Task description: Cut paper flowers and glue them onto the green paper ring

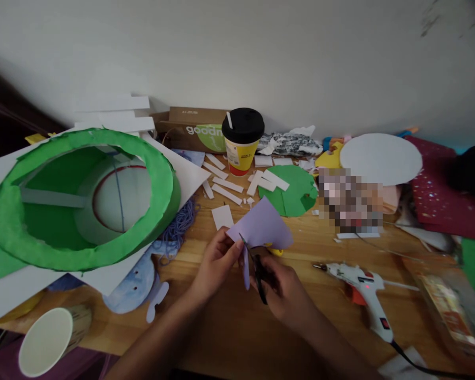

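Note:
A sheet of light purple paper (263, 224) is pinched at its left edge by my left hand (221, 256). My right hand (281, 285) grips black-handled scissors (258, 272), fingers wrapped round the handles. The scissor blades lie against the paper close to my left fingertips, and a narrow purple strip hangs down beside them. Just behind the paper are a small white card (222, 216) and a green paper disc (295, 190) with white strips on it. Something yellow shows partly under the sheet.
A large green-rimmed tub (164, 200) fills the left side. A lidded coffee cup (243, 148) stands at the back before a cardboard box (198, 113). On the right lies a glue gun (364, 290), its light lit and cord trailing. A paper cup (47, 340) is front left.

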`<control>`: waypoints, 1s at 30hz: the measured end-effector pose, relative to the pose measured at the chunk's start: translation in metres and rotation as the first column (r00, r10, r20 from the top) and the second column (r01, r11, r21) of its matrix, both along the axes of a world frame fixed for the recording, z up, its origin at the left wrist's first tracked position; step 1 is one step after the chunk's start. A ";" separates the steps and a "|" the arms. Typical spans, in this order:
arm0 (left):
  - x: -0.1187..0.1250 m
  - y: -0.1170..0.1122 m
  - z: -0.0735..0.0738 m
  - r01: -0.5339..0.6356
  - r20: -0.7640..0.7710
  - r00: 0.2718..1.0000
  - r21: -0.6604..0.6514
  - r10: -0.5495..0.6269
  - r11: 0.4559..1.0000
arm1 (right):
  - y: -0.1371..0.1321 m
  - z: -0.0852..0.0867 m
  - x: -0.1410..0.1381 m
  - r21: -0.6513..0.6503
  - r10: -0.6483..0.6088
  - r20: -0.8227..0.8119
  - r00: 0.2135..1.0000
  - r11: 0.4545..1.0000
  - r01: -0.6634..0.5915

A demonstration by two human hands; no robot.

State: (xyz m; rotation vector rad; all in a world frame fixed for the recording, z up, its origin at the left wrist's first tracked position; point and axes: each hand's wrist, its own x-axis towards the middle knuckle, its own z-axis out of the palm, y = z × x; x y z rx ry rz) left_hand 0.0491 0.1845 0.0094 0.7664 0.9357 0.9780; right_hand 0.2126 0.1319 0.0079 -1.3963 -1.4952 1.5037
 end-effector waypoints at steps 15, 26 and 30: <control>-0.008 0.005 0.003 0.005 -0.220 0.975 0.110 0.020 0.994 | 0.000 0.002 0.000 0.033 -0.030 0.047 0.998 0.999 0.028; -0.002 0.007 0.010 -0.055 -0.253 0.963 0.138 0.088 0.989 | -0.004 -0.010 -0.003 -0.026 -0.087 -0.057 0.995 0.996 0.085; -0.005 0.007 0.003 -0.103 -0.197 0.972 0.141 0.130 0.985 | -0.005 -0.011 -0.003 -0.008 -0.075 -0.046 0.996 0.997 0.074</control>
